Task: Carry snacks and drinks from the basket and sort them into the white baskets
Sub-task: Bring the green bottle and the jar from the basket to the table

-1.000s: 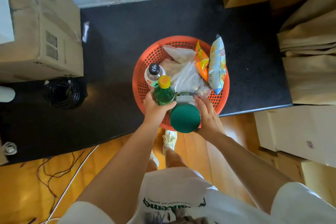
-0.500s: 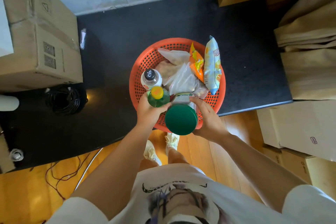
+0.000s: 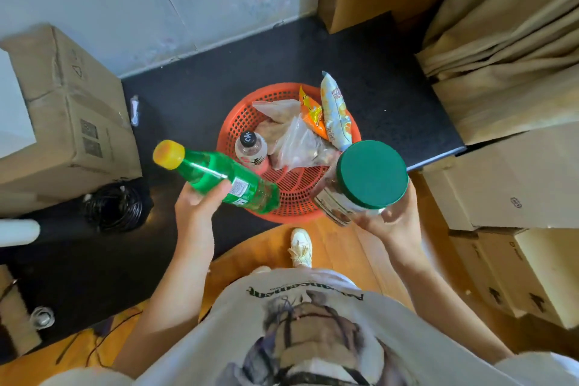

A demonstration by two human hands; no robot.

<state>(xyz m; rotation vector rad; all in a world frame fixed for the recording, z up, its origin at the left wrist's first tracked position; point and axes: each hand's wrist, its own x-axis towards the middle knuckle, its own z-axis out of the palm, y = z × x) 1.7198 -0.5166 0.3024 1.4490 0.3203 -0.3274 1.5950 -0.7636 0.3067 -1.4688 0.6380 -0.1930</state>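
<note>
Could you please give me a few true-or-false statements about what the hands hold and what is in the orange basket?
1. The left hand grips a green bottle. True.
2. The bottle's cap is black. False: it is yellow.
3. The right hand holds a jar with a green lid. True.
4. The orange basket holds only bottles. False: one black-capped bottle and snack bags are in it.

The green bottle (image 3: 219, 177) with a yellow cap lay tilted in the left hand's (image 3: 200, 207) grip, cap pointing left; the clear jar (image 3: 360, 185) with a dark green lid sat in the right hand (image 3: 391, 219). Below them the orange basket (image 3: 238, 122) stood on the dark surface — a black-capped bottle (image 3: 250, 149), clear bags (image 3: 297, 141) and two snack packets (image 3: 329, 113) inside.
</note>
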